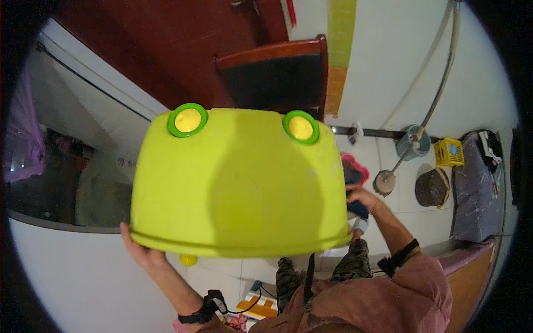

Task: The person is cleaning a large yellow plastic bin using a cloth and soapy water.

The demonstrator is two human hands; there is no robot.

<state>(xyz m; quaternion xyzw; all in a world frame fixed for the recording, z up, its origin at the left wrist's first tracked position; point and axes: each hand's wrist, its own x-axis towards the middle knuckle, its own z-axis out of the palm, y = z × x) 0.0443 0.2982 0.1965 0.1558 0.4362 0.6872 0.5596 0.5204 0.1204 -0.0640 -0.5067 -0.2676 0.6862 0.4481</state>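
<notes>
A large lime-green plastic bin (245, 183) is held up in front of me and fills the middle of the view. Two yellow discs with green rings (187, 120) sit at its far corners, and its rim faces me. My left hand (143, 252) grips the rim at the near left corner, fingers partly hidden beneath. At the bin's right side is my right hand (366, 200), its curled fingers against the wall and partly out of sight. Something dark blue (358, 209) shows just below that hand; what it is cannot be told. The bin's inside is hidden.
Beyond the bin, a dark-backed wooden chair (272, 79) stands by a red-brown door (166, 45). To the right are a mop (437, 100), a bucket (412, 143), a yellow crate (449, 152) and a brown basket (432, 188). A yellow ball (188, 260) lies on the floor.
</notes>
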